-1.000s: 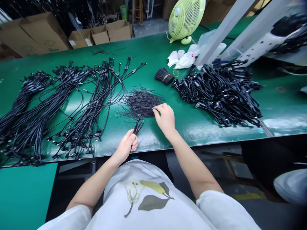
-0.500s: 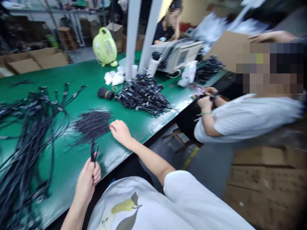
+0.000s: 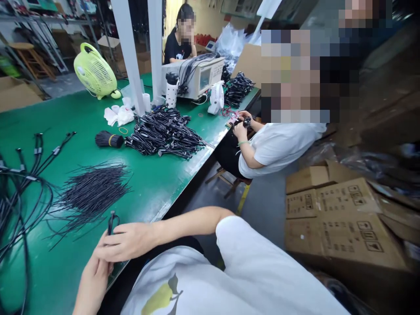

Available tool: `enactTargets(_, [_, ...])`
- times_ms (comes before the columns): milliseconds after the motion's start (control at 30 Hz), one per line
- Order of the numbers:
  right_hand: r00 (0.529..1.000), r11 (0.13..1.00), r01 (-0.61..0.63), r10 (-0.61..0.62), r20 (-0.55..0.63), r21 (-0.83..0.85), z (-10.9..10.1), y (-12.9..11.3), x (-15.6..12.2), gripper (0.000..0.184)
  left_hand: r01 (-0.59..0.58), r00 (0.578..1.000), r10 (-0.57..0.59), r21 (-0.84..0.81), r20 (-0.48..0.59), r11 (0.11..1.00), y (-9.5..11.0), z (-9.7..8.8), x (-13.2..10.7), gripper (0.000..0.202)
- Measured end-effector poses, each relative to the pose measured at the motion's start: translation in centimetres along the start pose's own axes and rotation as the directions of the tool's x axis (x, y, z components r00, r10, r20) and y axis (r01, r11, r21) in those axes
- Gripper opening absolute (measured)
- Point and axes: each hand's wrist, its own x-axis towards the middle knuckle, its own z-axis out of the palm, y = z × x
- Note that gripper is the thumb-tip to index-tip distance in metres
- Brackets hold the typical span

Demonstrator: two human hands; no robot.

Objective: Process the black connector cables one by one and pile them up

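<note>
Both hands — left hand [image 3: 93, 274], right hand [image 3: 129, 240] — grip one folded cable [image 3: 110, 220].

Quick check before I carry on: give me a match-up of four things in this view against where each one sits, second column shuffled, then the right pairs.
Things:
1. folded cable
2. banded bundle
3. fan
4. cardboard boxes

Places:
A. on the floor, off the right edge of the table
B. at the table's far end, left of the white posts
C. where the left hand and right hand meet
D. on the table, just left of the cable heap

Pairs: 1-C, 2-D, 3-B, 4-A.
</note>
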Motion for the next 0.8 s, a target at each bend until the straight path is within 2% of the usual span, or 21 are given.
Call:
enactTargets(100, [0.977,0.979,0.204,-0.201,0.069,-0.026,-0.9,1.1,0.1,0.038,0.053,0.995,-0.056,0.036,0.088,0.998,-0.1,-0.8,-0.6,0.05])
enactTargets(167, [0.959,0.967,0.256,-0.255,0.126,0.015,-1.3,1.4,0.5,0.039,0.095,0.977,-0.1,0.036,0.188,0.995,-0.1,-1.1,-1.2,0.052])
enactTargets(267, [0.947,0.955,0.287,-0.294,0.129,0.073,-1.7,0.9,0.9,0.038,0.134,0.95,-0.119,-0.031,0.287,0.991,0.2,-1.3,-2.0,0.05])
enactTargets(367, [0.951,0.956,0.289,-0.293,0.093,0.051,-1.9,-0.2,1.1,0.041,0.17,0.945,-0.136,-0.09,0.297,0.981,0.9,-1.0,-2.6,0.044])
enactTargets(500, [0.945,0.943,0.323,-0.318,0.078,-0.074,-2.0,-0.8,1.2,0.036,0.191,0.954,-0.163,-0.093,0.252,0.977,1.8,-0.3,-3.0,0.043])
enactTargets(567, [0.927,0.927,0.365,-0.355,0.12,-0.081,-1.8,-0.5,1.4,0.034,0.142,0.958,-0.127,-0.042,0.257,0.989,2.1,0.0,-3.0,0.033])
enactTargets(633, [0.901,0.922,0.386,-0.373,0.221,-0.017,-1.4,0.0,1.9,0.034,0.069,0.96,-0.076,0.034,0.269,0.997,2.2,0.3,-2.9,0.028])
enactTargets(700, [0.885,0.948,0.306,-0.316,0.341,0.086,-1.1,0.5,2.5,0.033,0.002,0.969,-0.025,0.095,0.245,0.995,2.2,0.5,-2.6,0.019])
enactTargets(767, [0.892,0.986,0.106,-0.153,0.426,0.132,-0.9,0.9,3.2,0.031,-0.065,0.986,0.047,0.112,0.159,0.992,2.1,0.7,-2.0,0.014])
enactTargets(800, [0.897,0.991,-0.012,-0.047,0.439,0.131,-0.9,1.0,3.5,0.029,-0.102,0.99,0.092,0.1,0.105,0.99,2.1,0.8,-1.6,0.022])
